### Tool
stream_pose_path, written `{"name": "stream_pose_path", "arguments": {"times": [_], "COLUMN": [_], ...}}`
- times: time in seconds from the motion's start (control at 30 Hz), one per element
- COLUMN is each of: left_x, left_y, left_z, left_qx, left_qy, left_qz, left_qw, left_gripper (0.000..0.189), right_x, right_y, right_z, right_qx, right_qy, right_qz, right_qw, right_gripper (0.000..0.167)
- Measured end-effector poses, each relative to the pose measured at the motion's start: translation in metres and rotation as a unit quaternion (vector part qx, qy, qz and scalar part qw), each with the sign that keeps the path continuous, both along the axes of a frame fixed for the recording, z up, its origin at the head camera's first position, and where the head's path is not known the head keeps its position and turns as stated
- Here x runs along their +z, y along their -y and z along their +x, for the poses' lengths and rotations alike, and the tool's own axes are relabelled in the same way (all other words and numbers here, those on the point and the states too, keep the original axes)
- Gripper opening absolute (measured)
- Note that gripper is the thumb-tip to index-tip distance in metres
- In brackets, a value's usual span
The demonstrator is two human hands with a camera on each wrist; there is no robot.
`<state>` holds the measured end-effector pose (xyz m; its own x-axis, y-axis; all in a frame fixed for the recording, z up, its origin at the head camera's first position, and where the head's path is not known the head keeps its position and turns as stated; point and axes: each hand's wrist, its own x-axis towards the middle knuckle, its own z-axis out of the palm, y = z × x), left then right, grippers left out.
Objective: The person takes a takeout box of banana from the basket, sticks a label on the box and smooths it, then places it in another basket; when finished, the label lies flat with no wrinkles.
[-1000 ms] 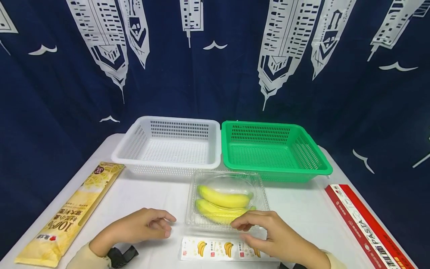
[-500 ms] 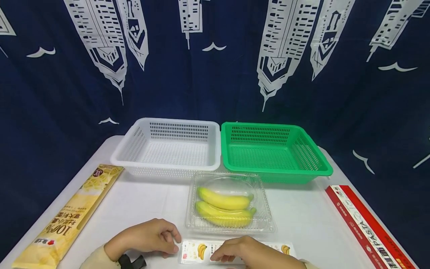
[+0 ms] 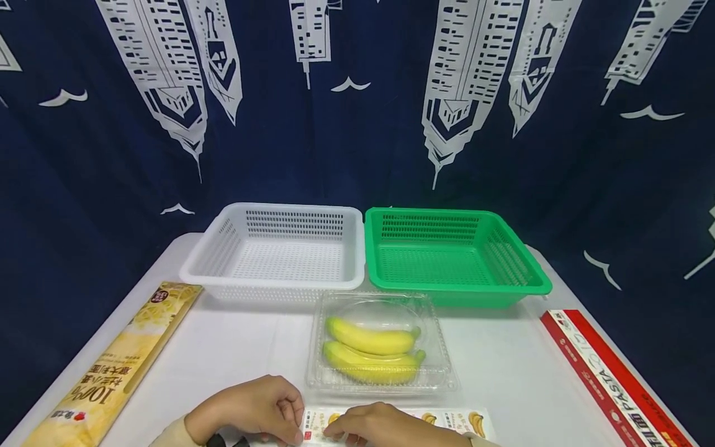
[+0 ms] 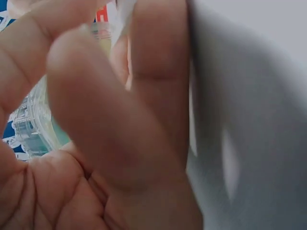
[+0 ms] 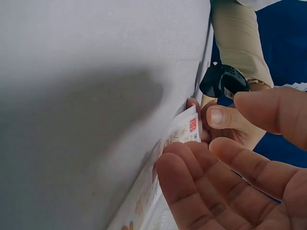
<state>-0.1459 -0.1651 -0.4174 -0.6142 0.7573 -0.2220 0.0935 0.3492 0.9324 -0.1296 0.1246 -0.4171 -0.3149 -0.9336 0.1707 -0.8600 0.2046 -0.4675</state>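
Note:
A white label strip [image 3: 455, 419] printed with bananas lies at the near edge in the head view. My left hand [image 3: 259, 406] pinches its left end between thumb and finger; that end of the strip [image 5: 192, 125] also shows in the right wrist view. Over the strip's left half is my right hand [image 3: 385, 428], its fingers loosely bent and partly covering the print; whether the fingertips touch it is hard to tell. Just beyond both hands sits a clear plastic clamshell box [image 3: 438, 372], closed, with two bananas [image 3: 371, 351] inside.
Behind the box stand a white basket [image 3: 274, 282] and a green basket [image 3: 458, 288], side by side. A yellow pasta packet [image 3: 112, 372] lies along the left table edge. A red and white pasta box [image 3: 609, 379] lies along the right edge.
My right hand has left the clamshell's front edge and come down and left over the label strip. My left hand has moved right to the strip's left end and taken hold of it.

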Motion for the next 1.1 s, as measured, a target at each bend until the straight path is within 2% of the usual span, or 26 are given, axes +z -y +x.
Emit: {"name": "stream_pose_path", "arguments": {"times": [0.13, 0.37, 0.5, 0.63, 0.73, 0.8, 0.87, 1.0, 1.1], "left_x": [-0.002, -0.004, -0.005, -0.007, -0.008, -0.008, -0.009, -0.012, -0.016], "left_y": [-0.002, -0.007, -0.009, -0.008, -0.008, -0.009, -0.010, -0.014, -0.017], "left_z": [0.000, 0.000, 0.001, 0.002, 0.002, 0.002, 0.001, 0.002, 0.002], "left_qx": [-0.010, -0.031, -0.029, -0.028, -0.031, -0.034, -0.034, -0.035, -0.035], "left_qy": [0.009, 0.033, 0.056, 0.093, 0.119, 0.133, 0.146, 0.164, 0.161], "left_qz": [0.013, 0.039, 0.048, 0.061, 0.072, 0.080, 0.087, 0.109, 0.130], "left_qw": [0.9998, 0.9982, 0.9968, 0.9934, 0.9897, 0.9873, 0.9848, 0.9797, 0.9778], "left_gripper": [0.010, 0.014, 0.011, 0.007, 0.011, 0.014, 0.014, 0.011, 0.013], "right_x": [-0.003, -0.007, -0.009, -0.020, -0.035, -0.039, -0.038, -0.019, -0.010], "right_y": [0.005, 0.010, 0.011, 0.014, 0.016, 0.019, 0.021, 0.027, 0.032], "right_z": [-0.001, 0.000, 0.000, -0.002, -0.005, -0.005, -0.004, 0.000, 0.003], "right_qx": [-0.003, -0.027, -0.038, -0.049, -0.063, -0.072, -0.079, -0.097, -0.128], "right_qy": [0.012, 0.067, 0.064, 0.069, 0.082, 0.092, 0.093, 0.078, 0.068], "right_qz": [-0.013, -0.037, -0.041, -0.051, -0.061, -0.066, -0.068, -0.047, -0.016], "right_qw": [0.9998, 0.9967, 0.9964, 0.9951, 0.9928, 0.9909, 0.9902, 0.9911, 0.9894], "right_gripper": [0.029, 0.025, 0.022, 0.016, 0.012, 0.010, 0.011, 0.014, 0.019]}}
